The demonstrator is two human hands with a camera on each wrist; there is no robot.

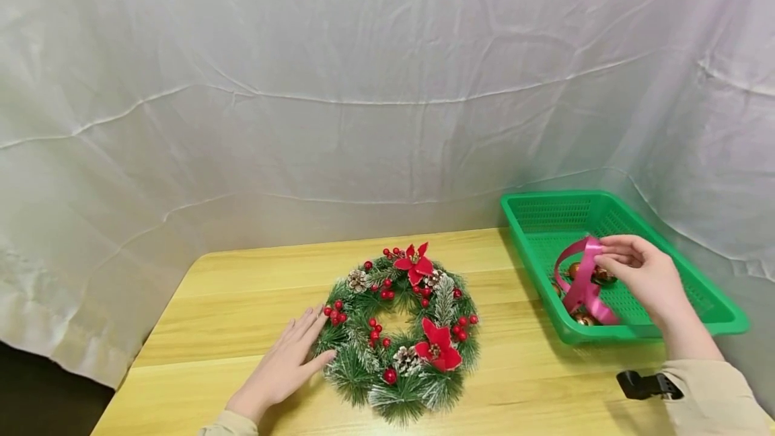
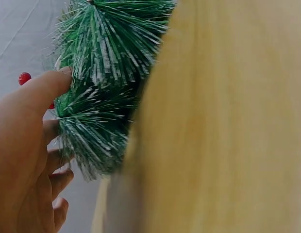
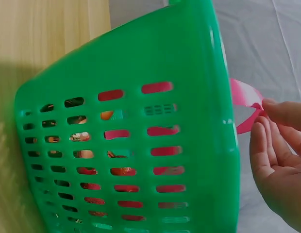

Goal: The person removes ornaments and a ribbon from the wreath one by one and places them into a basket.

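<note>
A green wreath (image 1: 396, 399) with red berries, pinecones and two red poinsettia flowers lies on the table. My left hand (image 1: 284, 362) is at its left side, fingers fairly straight and touching the outer needles; in the left wrist view the thumb lies against the green sprigs (image 2: 99, 43). Over the green basket (image 1: 636, 334), my right hand (image 1: 654, 278) pinches a pink ribbon (image 1: 582, 281) between thumb and fingertips. The ribbon hangs in a loop, its lower part down in the basket. From the right wrist view, the pinched ribbon (image 3: 245, 94) shows above the basket's rim.
Several shiny bronze-coloured balls (image 1: 586, 319) lie in the basket around the ribbon. The basket stands at the right end of the wooden table (image 1: 230, 295). A pale curtain (image 1: 363, 147) hangs behind and on both sides. A black strap piece (image 1: 648, 385) sits at the right cuff.
</note>
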